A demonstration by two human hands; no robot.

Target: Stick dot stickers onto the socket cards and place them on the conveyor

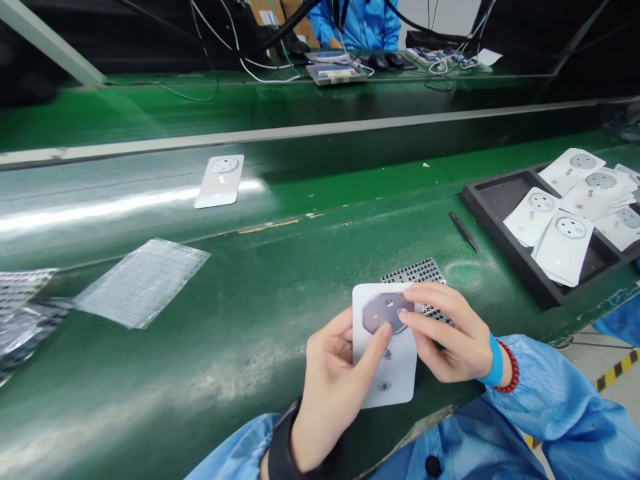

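At the bench's (225, 333) near edge, between both hands, the plate (387, 373) lies with its long axis pointing away. The left hand (330, 380) grasps its left side and the right hand (450, 340) its right.

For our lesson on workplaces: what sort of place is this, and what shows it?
Probably a factory assembly line: a green conveyor belt, a black tray of identical white socket plates, and a co-worker in blue workwear opposite.

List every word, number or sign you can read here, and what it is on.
Nothing reads clearly.
White plate in the left hand: two small printed marks, too blurred to read.
Cardboard box at the back: a label, too small to read.
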